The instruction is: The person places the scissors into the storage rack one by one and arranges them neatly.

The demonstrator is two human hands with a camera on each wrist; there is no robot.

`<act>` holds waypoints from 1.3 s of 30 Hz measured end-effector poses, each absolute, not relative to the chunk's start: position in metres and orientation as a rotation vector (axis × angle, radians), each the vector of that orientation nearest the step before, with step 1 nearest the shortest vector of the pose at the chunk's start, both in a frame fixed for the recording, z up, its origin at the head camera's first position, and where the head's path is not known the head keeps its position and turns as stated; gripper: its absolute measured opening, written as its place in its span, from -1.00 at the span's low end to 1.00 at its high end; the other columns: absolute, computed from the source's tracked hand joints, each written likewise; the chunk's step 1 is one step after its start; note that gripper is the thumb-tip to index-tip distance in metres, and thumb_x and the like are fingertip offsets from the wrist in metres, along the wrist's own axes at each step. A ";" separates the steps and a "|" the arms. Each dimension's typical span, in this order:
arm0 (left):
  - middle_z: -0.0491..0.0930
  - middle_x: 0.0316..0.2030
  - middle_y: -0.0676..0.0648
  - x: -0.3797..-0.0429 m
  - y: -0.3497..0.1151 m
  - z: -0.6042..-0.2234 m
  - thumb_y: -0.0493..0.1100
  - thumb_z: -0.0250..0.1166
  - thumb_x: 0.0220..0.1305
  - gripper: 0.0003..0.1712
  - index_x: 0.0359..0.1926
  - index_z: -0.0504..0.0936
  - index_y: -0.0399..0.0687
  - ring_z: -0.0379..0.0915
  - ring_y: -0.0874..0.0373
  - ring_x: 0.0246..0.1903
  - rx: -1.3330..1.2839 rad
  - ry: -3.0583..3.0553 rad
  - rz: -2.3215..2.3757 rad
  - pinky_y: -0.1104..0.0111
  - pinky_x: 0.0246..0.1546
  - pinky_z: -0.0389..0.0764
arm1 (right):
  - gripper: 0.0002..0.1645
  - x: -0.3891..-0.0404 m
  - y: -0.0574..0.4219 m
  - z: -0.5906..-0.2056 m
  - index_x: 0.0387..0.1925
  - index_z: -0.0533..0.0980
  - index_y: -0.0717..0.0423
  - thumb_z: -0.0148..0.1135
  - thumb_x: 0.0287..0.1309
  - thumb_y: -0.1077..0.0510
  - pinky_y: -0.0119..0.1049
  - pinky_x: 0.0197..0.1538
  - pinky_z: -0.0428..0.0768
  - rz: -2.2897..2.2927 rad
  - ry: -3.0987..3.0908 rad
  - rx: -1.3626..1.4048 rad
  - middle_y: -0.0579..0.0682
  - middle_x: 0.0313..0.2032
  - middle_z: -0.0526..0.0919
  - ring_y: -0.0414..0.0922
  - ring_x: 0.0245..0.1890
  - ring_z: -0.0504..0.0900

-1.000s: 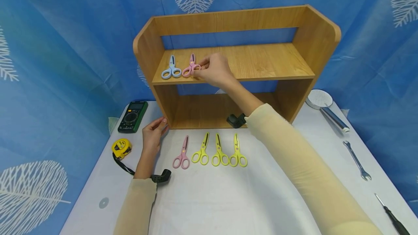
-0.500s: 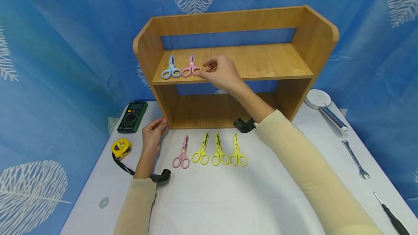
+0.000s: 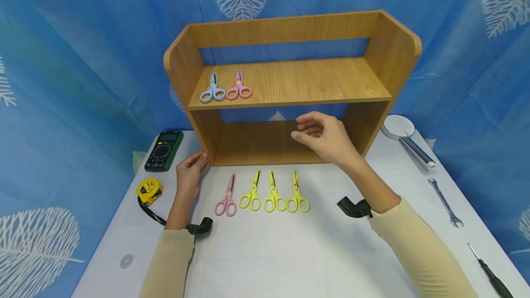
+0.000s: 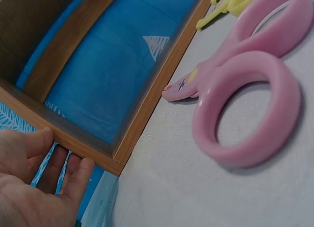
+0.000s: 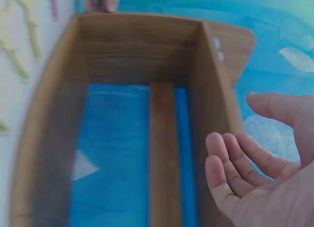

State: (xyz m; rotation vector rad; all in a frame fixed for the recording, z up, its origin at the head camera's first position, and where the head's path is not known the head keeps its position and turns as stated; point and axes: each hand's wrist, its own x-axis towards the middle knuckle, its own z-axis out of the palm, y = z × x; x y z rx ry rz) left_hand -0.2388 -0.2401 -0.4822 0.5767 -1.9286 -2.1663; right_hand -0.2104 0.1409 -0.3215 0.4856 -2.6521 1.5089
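In the head view, a wooden shelf unit [image 3: 290, 103] bears blue-handled scissors [image 3: 213, 88] and pink scissors [image 3: 239, 87] at the left of its upper board. My left hand [image 3: 189, 174] holds the unit's lower left front edge, and the left wrist view shows its fingers [image 4: 73, 183] at the side panel. My right hand [image 3: 327, 138], fingers loosely bent and holding nothing, hovers before the lower compartment. On the table lie another pair of pink scissors [image 3: 228, 197] and, in a row beside it, three yellow pairs, the rightmost yellow scissors [image 3: 296, 194] among them.
A multimeter [image 3: 164, 151] and a yellow tape measure [image 3: 149, 191] lie at the left. Along the right side are a magnifying glass-like round tool [image 3: 399, 126], a wrench [image 3: 446, 203] and a screwdriver [image 3: 490, 272]. A blue curtain [image 3: 103, 82] hangs behind.
My right hand has left the pink scissors on the upper board and moved down and to the right. The left hand stays at the shelf edge. The head view has shifted slightly.
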 end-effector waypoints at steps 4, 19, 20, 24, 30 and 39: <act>0.61 0.03 0.00 -0.237 -0.239 -0.484 -0.12 0.36 0.40 -0.52 0.26 0.62 -0.20 0.61 0.09 0.13 0.591 -1.933 -2.166 0.39 0.11 0.73 | -0.50 -0.196 0.157 -0.357 0.14 0.59 0.07 0.46 0.26 -0.05 -0.33 0.02 0.73 1.516 -2.715 0.438 0.04 -0.02 0.73 -0.06 -0.04 0.70; 0.60 0.19 -0.10 -0.238 -0.241 -0.482 -0.05 0.36 0.40 -0.54 0.25 0.65 -0.10 0.60 0.05 0.21 0.616 -1.963 -2.141 0.44 0.08 0.74 | -0.33 -0.158 0.162 -0.464 0.22 0.56 0.17 0.54 0.14 -0.02 -0.20 -0.03 0.74 1.551 -2.942 0.264 0.10 0.09 0.71 -0.07 -0.04 0.72; 0.60 0.19 -0.10 -0.238 -0.240 -0.482 -0.06 0.36 0.40 -0.54 0.25 0.65 -0.11 0.60 0.05 0.21 0.615 -1.961 -2.140 0.44 0.08 0.74 | -0.33 -0.157 0.161 -0.467 0.20 0.57 0.17 0.55 0.13 -0.01 -0.22 -0.07 0.72 1.540 -2.959 0.255 0.09 0.06 0.71 -0.08 -0.06 0.70; 0.60 0.18 -0.09 -0.238 -0.240 -0.482 -0.07 0.35 0.41 -0.57 0.24 0.67 -0.09 0.60 0.06 0.20 0.634 -1.973 -2.128 0.44 0.07 0.74 | -0.36 -0.155 0.158 -0.476 0.16 0.59 0.18 0.58 0.09 0.01 -0.30 -0.17 0.58 1.487 -3.029 0.237 0.03 -0.05 0.70 -0.12 -0.15 0.60; 0.59 0.18 -0.09 -0.238 -0.238 -0.480 -0.08 0.34 0.42 -0.57 0.24 0.67 -0.08 0.59 0.05 0.20 0.646 -1.990 -2.107 0.43 0.07 0.75 | -0.37 -0.153 0.154 -0.482 0.06 0.63 0.16 0.68 -0.05 0.05 -0.34 -0.24 0.44 1.358 -3.064 0.292 -0.01 -0.16 0.61 -0.11 -0.22 0.44; 0.60 0.13 -0.07 -0.236 -0.238 -0.480 -0.07 0.37 0.37 -0.54 0.24 0.67 -0.09 0.59 0.04 0.20 0.648 -2.005 -2.102 0.36 0.16 0.72 | -0.55 -0.152 0.148 -0.481 -0.10 0.65 0.14 0.64 -0.04 0.14 -0.33 -0.25 0.46 1.255 -3.100 0.260 -0.02 -0.28 0.56 -0.11 -0.26 0.44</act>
